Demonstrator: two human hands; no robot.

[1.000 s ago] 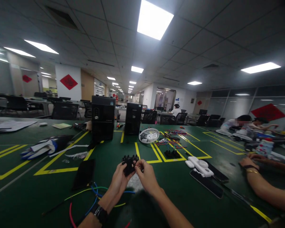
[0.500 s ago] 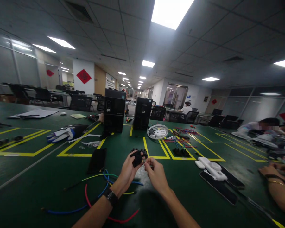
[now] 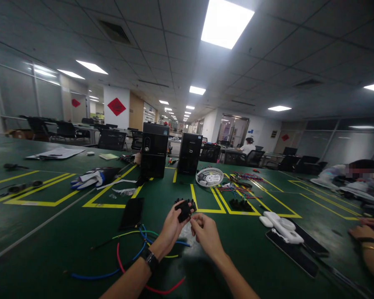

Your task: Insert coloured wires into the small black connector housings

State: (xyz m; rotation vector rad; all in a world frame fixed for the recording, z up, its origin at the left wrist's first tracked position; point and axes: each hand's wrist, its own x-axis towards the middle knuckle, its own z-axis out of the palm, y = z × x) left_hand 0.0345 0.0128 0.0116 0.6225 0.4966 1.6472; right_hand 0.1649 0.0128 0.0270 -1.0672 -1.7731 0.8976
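Observation:
My left hand [image 3: 171, 222] is closed around a small black block-like part [image 3: 183, 211], held just above the table. The fingertips of my right hand [image 3: 205, 232] are pinched together at the part's lower right edge. Whatever lies between them is too small to make out. Directly behind the block shows a dark knobbed piece [image 3: 191, 203]; whether it is joined to the held part I cannot tell. Blue, green-yellow and red wires [image 3: 95, 276] curve over the table beside and under my left forearm. A flat dark rectangular object [image 3: 131, 213] lies left of my left hand.
Two black boxy units [image 3: 156, 151] stand beyond my hands. A white round basket [image 3: 209, 177], coloured wires [image 3: 244, 185] and a black knobbed part [image 3: 240, 205] lie at right. Nearer are white devices [image 3: 282, 227] and a phone [image 3: 291, 253]. Another person's forearm [image 3: 372, 249] rests far right.
The whole view has shifted slightly, so the table's things appear a little lower and further right. Both hands keep the same hold at the black part.

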